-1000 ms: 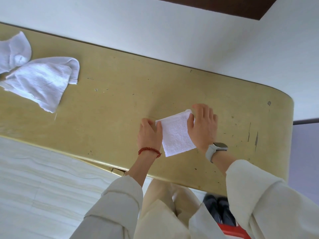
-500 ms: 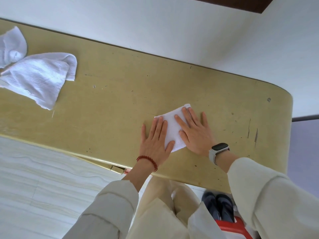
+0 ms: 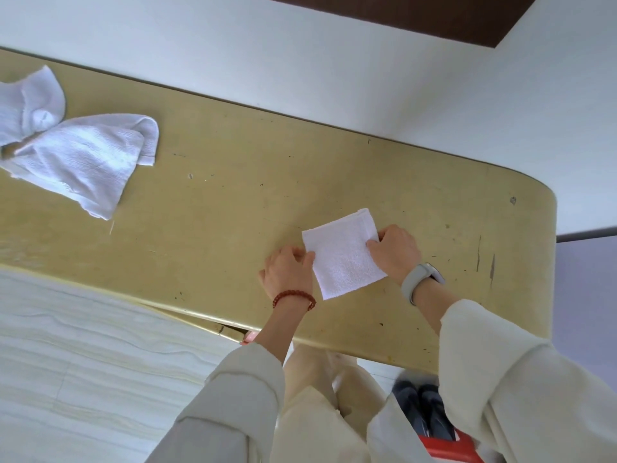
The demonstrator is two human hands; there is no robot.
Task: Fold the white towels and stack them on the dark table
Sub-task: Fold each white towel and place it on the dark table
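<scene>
Folded white towel (image 3: 344,253): small square, lay flat on the yellowish table (image 3: 233,202), near the table's front edge toward its rounded right end.

Left hand (image 3: 288,274): fingers curled, pinched the folded towel's left edge; red bead bracelet (image 3: 293,297) on the wrist.

Right hand (image 3: 395,252): fingers curled, thumb on top, gripped the folded towel's right edge; grey watch (image 3: 422,282) on the wrist.

Unfolded white towels (image 3: 76,155): crumpled heap on the same table, well apart from the folded towel, at the far left end.
</scene>
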